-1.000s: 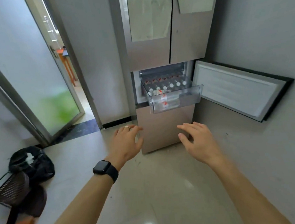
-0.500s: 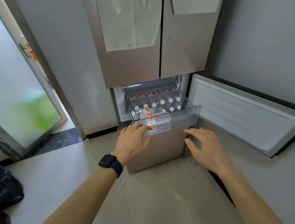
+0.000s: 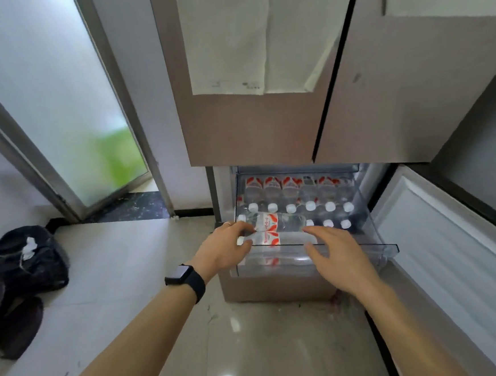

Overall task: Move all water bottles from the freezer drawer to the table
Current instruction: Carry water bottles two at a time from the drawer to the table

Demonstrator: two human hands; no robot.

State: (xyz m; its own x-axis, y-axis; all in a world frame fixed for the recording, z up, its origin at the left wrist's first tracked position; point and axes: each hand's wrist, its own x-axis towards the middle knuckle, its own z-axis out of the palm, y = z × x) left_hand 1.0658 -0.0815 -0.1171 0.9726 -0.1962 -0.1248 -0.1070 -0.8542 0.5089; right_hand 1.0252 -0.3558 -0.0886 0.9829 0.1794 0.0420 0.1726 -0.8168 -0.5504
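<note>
The left hand touches a lying bottle, fingers loose. The right hand is empty. Each should grab one bottle firmly.

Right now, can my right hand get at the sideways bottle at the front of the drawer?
Probably yes: the right hand hovers open right beside the sideways bottle, and the drawer is pulled out with nothing covering it.

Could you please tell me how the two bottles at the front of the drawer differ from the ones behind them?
The front bottles lie on their sides, caps toward the left; the rear bottles stand upright, caps up. The left hand reaches the front bottles, not the rear bottles. All are clear, with red-and-white labels and white caps, inside the freezer drawer.
</note>
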